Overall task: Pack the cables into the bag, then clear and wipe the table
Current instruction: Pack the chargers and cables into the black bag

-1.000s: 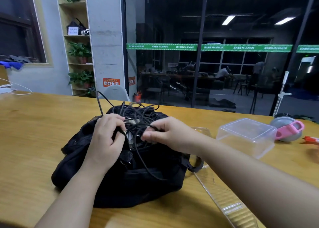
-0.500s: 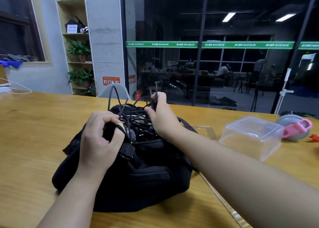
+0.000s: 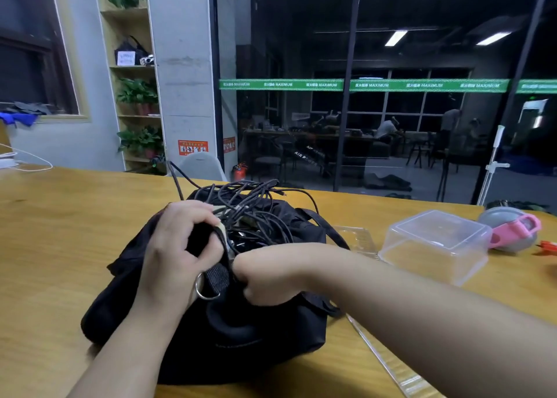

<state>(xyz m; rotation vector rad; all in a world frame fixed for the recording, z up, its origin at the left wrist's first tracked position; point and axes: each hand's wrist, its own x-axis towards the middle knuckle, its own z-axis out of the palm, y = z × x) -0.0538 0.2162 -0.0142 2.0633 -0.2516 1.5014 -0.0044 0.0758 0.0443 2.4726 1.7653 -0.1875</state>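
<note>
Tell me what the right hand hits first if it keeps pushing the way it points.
The right hand points leftward into the black fabric bag; it would likely meet the strap with the metal ring, then the left hand, though depth is unclear.

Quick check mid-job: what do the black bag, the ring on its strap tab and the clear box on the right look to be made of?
The black bag: matte woven fabric, probably nylon or canvas; it sags and creases under the hands. The ring: shiny silver, likely metal; it glints. The clear box: transparent glossy plastic, apparently rigid; the table shows through and its edges stay crisp.
</note>
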